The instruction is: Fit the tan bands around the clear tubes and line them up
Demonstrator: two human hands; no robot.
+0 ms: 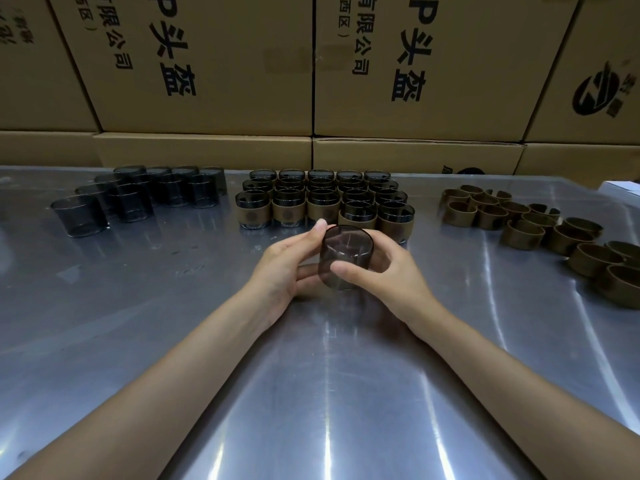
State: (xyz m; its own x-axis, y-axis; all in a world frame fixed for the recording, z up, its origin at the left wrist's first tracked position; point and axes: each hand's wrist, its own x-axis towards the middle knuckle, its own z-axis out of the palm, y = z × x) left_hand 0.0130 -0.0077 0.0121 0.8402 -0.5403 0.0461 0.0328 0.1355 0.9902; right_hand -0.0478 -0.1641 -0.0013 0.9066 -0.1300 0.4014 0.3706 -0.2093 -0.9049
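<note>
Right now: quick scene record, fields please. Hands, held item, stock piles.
held: clear tube, no band on it
left hand: grips tube's left side
right hand: grips tube's right side
bare tubes: far left
banded tubes: centre rows, behind hands
loose tan bands: right
surface: metal table
</note>
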